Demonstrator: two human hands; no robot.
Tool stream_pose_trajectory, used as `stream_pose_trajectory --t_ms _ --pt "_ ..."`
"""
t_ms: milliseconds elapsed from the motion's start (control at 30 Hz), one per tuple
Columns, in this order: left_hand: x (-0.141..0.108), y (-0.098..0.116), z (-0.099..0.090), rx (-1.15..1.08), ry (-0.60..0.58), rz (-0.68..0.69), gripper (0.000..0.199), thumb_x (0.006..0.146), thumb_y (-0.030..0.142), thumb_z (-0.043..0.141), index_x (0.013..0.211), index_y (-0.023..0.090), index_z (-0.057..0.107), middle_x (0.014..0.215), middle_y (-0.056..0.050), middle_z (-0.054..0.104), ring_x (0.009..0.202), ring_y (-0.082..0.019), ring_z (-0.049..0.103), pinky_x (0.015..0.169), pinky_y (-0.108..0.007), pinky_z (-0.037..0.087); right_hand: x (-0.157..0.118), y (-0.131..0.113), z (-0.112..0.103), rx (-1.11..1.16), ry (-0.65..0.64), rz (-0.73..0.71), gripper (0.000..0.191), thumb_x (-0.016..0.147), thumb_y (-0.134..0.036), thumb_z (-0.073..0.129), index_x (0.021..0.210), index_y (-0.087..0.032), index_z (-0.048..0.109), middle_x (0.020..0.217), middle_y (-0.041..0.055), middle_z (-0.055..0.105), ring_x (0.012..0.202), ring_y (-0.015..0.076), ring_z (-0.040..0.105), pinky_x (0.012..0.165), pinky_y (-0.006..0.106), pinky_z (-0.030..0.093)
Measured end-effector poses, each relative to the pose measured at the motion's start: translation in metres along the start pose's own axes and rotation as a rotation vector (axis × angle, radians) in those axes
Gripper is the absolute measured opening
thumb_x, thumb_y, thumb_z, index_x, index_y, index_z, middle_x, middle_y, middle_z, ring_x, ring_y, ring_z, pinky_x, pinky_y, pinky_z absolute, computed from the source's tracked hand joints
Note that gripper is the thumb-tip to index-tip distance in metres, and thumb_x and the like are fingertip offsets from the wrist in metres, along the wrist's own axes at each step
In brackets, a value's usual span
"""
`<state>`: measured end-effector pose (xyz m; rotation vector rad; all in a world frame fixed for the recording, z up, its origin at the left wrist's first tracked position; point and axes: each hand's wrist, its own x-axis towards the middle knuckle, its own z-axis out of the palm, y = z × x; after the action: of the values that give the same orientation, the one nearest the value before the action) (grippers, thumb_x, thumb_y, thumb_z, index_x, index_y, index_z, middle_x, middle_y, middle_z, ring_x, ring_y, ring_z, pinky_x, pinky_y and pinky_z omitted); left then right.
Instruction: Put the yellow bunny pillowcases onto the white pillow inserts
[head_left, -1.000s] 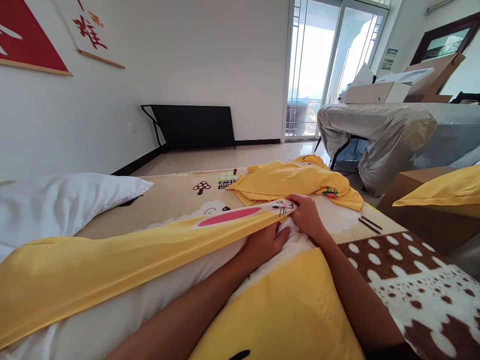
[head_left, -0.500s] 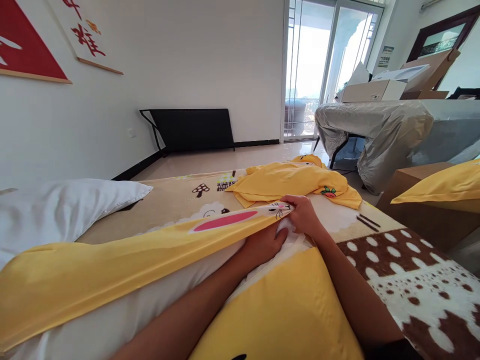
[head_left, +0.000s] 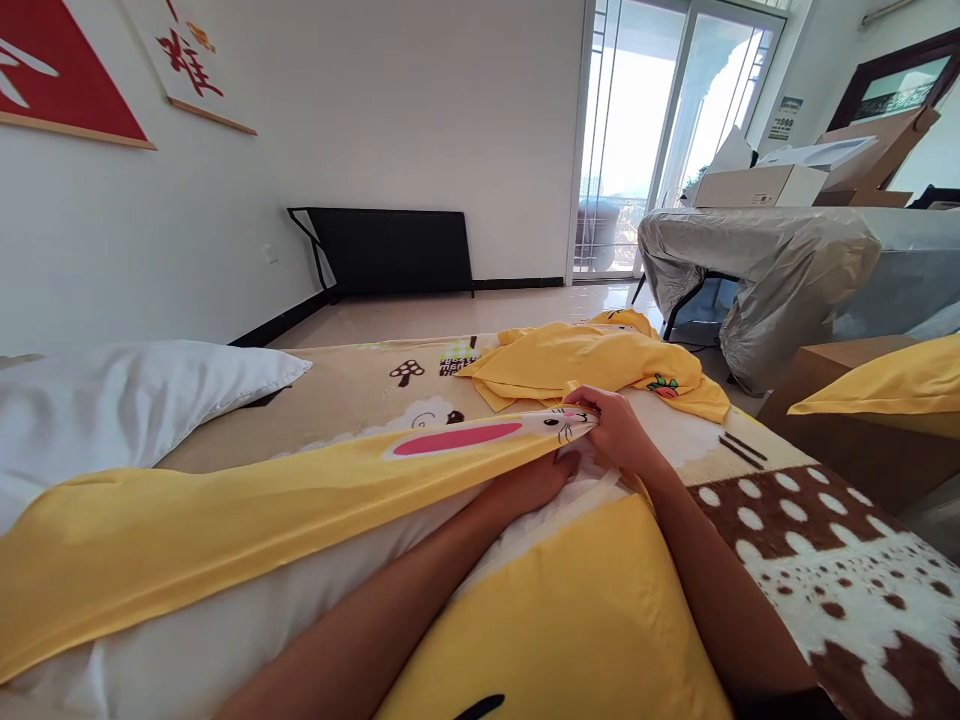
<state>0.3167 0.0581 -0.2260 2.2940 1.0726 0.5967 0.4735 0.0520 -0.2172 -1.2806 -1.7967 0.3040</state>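
A yellow pillowcase (head_left: 247, 510) with a printed rabbit face and pink ear stretches across a white pillow (head_left: 180, 630), which shows below its edge. My right hand (head_left: 619, 430) is closed on the pillowcase edge at the rabbit's face. Just left of it and lower, my left hand (head_left: 544, 482) grips the white pillow's corner, its fingertips partly hidden by the cloth and the right hand. Close in front of me, between my forearms, another yellow part of the cover (head_left: 570, 610) lies over the pillow.
A crumpled yellow cloth (head_left: 592, 362) with a carrot print lies beyond my hands on the patterned blanket (head_left: 810, 510). At the left lies another white pillow (head_left: 150, 395). A cardboard box (head_left: 825, 430) with yellow fabric (head_left: 892, 380) stands at right, near a plastic-covered table (head_left: 765, 240).
The left thumb, earlier visible on the white fabric, is now tucked further toward the right hand. The right hand keeps its hold on the pillowcase edge. My view has shifted slightly.
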Motion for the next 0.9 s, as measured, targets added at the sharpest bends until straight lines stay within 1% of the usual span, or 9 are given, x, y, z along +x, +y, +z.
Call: stream_pose_trajectory --t_ms 133,233,300,367,467,567,667,767,900 --pt "0.001 -0.003 0.0 -0.021 -0.021 -0.052 0.05 0.084 0.034 0.042 0.132 0.019 0.045 0.143 -0.007 0.044 0.134 -0.027 0.035 0.115 -0.044 0.02 -0.001 -0.003 0.002 0.075 -0.006 -0.008 0.032 0.058 -0.01 0.041 0.081 -0.017 0.062 0.077 -0.0005 0.066 0.071 0.0142 0.056 0.067 0.022 0.039" --pt "0.003 -0.003 0.0 -0.039 -0.028 -0.037 0.047 0.084 0.031 0.041 0.129 0.02 0.048 0.138 -0.006 0.049 0.13 -0.024 0.041 0.114 -0.04 0.024 -0.001 -0.007 0.003 0.114 -0.018 -0.014 0.033 0.056 -0.01 0.039 0.078 -0.017 0.062 0.073 -0.0012 0.065 0.069 0.0138 0.055 0.066 0.022 0.039" --pt "0.004 -0.002 -0.001 -0.051 -0.024 -0.033 0.046 0.083 0.029 0.04 0.127 0.021 0.049 0.136 -0.005 0.051 0.129 -0.023 0.041 0.114 -0.039 0.025 -0.002 -0.008 0.003 0.109 -0.018 -0.017 0.035 0.055 -0.01 0.038 0.078 -0.017 0.063 0.073 -0.0018 0.065 0.069 0.0137 0.055 0.066 0.022 0.038" --pt "0.003 0.001 -0.002 -0.058 -0.015 -0.038 0.049 0.083 0.029 0.042 0.131 0.021 0.047 0.141 -0.005 0.046 0.132 -0.023 0.037 0.115 -0.04 0.023 -0.002 -0.007 0.005 0.045 0.002 0.005 0.04 0.054 -0.008 0.038 0.082 -0.017 0.064 0.07 -0.0025 0.063 0.067 0.0136 0.054 0.064 0.022 0.037" --pt "0.002 0.003 -0.003 -0.044 -0.005 -0.047 0.051 0.083 0.03 0.044 0.134 0.023 0.045 0.146 -0.003 0.04 0.135 -0.025 0.033 0.116 -0.042 0.018 -0.002 -0.004 0.007 -0.159 0.075 0.077 0.05 0.052 -0.006 0.038 0.091 -0.018 0.066 0.065 -0.0017 0.062 0.063 0.0145 0.052 0.062 0.023 0.034" --pt "-0.001 0.002 -0.001 -0.007 0.019 -0.018 0.051 0.084 0.033 0.044 0.134 0.024 0.045 0.147 -0.002 0.038 0.136 -0.024 0.032 0.116 -0.042 0.017 -0.001 -0.002 0.009 -0.256 0.104 0.122 0.046 0.054 -0.005 0.04 0.088 -0.018 0.067 0.072 0.0024 0.067 0.066 0.017 0.055 0.063 0.025 0.036" --pt "-0.004 0.0 0.001 0.018 0.058 0.029 0.052 0.086 0.036 0.043 0.136 0.022 0.043 0.148 -0.003 0.036 0.138 -0.024 0.029 0.117 -0.041 0.016 0.0 -0.002 0.007 -0.207 0.09 0.131 0.038 0.057 -0.007 0.042 0.081 -0.019 0.069 0.077 0.0034 0.071 0.07 0.0184 0.06 0.066 0.025 0.039" --pt "-0.008 -0.001 0.004 0.033 0.089 0.031 0.051 0.088 0.039 0.041 0.135 0.019 0.046 0.147 -0.005 0.037 0.138 -0.025 0.028 0.117 -0.042 0.017 0.001 -0.003 0.005 -0.142 0.095 0.126 0.038 0.056 -0.007 0.043 0.08 -0.018 0.07 0.08 0.0035 0.073 0.074 0.019 0.062 0.069 0.025 0.042" --pt "-0.012 0.001 0.005 0.053 0.129 0.081 0.047 0.089 0.035 0.042 0.131 0.018 0.051 0.142 -0.007 0.044 0.134 -0.024 0.036 0.115 -0.04 0.021 0.002 -0.002 0.004 -0.06 0.092 0.123 0.037 0.057 -0.009 0.044 0.08 -0.017 0.071 0.08 0.0035 0.073 0.074 0.0192 0.064 0.069 0.026 0.044"
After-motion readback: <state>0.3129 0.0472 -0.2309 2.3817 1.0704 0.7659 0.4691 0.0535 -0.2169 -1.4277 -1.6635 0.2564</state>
